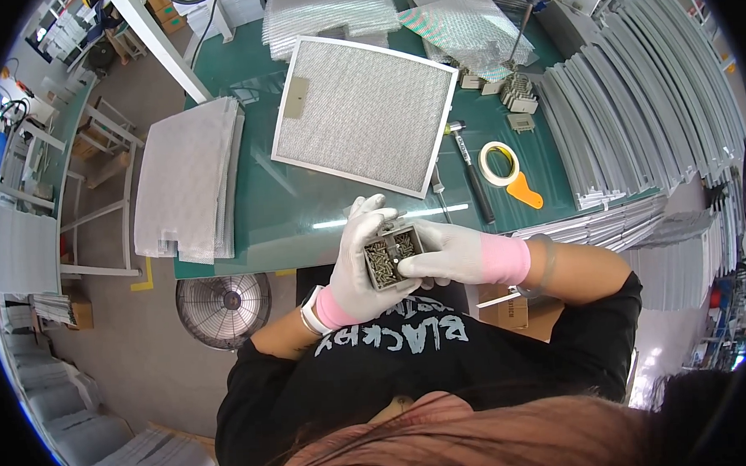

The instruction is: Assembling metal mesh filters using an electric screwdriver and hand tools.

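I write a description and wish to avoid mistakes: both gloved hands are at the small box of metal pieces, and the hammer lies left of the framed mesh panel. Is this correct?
"Left" is wrong: the head view shows the hammer right of the framed mesh panel. The left hand and right hand are at the small box.

A round grey metal floor fan (225, 312) stood near a green-topped worktable (276, 242). On the table lay a black-handled hammer (478, 188), a cream-coloured tape ring (482, 166), a flat orange handle (525, 193) and, leftward, stacked whitish sheets (183, 180).
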`<state>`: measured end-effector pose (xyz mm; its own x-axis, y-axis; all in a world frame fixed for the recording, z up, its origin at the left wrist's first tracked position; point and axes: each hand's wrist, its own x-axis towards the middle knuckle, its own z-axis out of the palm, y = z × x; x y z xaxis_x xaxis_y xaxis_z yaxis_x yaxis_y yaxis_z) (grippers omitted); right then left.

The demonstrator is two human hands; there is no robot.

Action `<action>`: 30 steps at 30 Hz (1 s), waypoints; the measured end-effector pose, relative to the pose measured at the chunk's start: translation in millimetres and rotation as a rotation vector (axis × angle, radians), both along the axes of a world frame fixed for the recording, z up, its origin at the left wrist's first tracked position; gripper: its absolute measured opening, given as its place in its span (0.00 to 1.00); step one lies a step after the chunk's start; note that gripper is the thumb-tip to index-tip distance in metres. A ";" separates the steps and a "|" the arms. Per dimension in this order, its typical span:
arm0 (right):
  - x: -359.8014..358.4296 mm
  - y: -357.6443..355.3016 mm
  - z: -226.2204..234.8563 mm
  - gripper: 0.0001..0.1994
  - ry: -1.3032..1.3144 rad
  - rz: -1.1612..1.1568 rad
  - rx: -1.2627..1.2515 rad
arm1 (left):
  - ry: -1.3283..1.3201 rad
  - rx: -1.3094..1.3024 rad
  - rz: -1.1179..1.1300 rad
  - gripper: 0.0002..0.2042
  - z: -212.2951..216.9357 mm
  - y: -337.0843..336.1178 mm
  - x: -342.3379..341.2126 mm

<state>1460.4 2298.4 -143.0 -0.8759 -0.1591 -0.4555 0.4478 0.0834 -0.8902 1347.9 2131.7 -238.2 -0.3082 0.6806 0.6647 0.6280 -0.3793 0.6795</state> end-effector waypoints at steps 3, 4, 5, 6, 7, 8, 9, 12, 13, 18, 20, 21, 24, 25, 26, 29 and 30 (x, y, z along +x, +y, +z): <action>1.5 5.1 1.2 0.28 -0.104 -0.004 0.001 | -0.026 -0.025 -0.020 0.48 4.9 -1.9 -0.9; 1.8 5.6 1.4 0.28 -0.163 -0.022 0.007 | -0.045 -0.051 -0.025 0.48 6.7 -3.1 -0.6; 1.8 5.1 1.7 0.28 -0.164 -0.020 0.008 | -0.045 -0.050 -0.024 0.48 4.6 -3.3 -0.9; 1.7 4.1 2.1 0.28 -0.148 -0.025 0.008 | -0.109 -0.045 -0.064 0.48 0.3 -3.1 -1.3; 1.9 3.2 2.3 0.28 -0.133 -0.032 0.009 | -0.173 -0.040 -0.106 0.48 -3.1 -2.9 -1.5; 1.6 3.2 2.3 0.28 -0.133 -0.031 0.011 | -0.173 -0.038 -0.106 0.48 -4.8 -1.7 -1.9; 0.9 3.7 1.9 0.28 -0.100 -0.012 0.048 | -0.186 -0.009 -0.086 0.49 -5.7 1.2 -2.6; 4.4 1.5 -3.6 0.28 -0.090 -0.016 0.054 | -0.353 -0.063 -0.078 0.49 -5.0 1.8 1.9; 5.0 2.2 -4.6 0.27 -0.111 -0.042 0.038 | -0.376 -0.031 -0.119 0.49 -5.7 1.4 4.0; 4.6 0.9 2.2 0.23 -0.132 -0.005 0.090 | -0.306 0.000 -0.163 0.50 -9.8 4.1 -2.1; 5.1 -0.4 1.0 0.24 -0.063 -0.058 0.021 | -0.257 0.000 -0.171 0.50 -4.5 2.8 -4.0; 7.5 -0.9 -0.5 0.24 -0.064 -0.059 0.021 | -0.263 -0.003 -0.189 0.50 -6.4 3.4 -3.9; 9.2 1.6 -7.7 0.25 -0.037 0.023 0.046 | -0.261 -0.033 -0.191 0.49 -6.6 5.3 -6.7; 6.8 4.2 -10.3 0.26 -0.029 -0.010 0.024 | -0.256 -0.061 -0.182 0.49 -5.8 5.5 -7.5; 5.5 5.7 -11.6 0.28 -0.021 -0.044 0.003 | -0.252 -0.089 -0.173 0.49 -4.8 5.2 -8.0; 9.9 3.0 -6.3 0.28 -0.023 0.000 0.024 | -0.154 -0.063 -0.195 0.49 0.9 0.8 -7.8; 8.8 5.6 -5.8 0.27 -0.040 -0.004 0.044 | -0.149 -0.079 -0.191 0.49 0.7 0.5 -9.8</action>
<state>1469.2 2304.1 -148.8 -0.8575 -0.1342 -0.4966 0.4834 0.1200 -0.8671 1338.2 2132.1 -237.5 -0.2594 0.7837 0.5644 0.4407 -0.4239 0.7912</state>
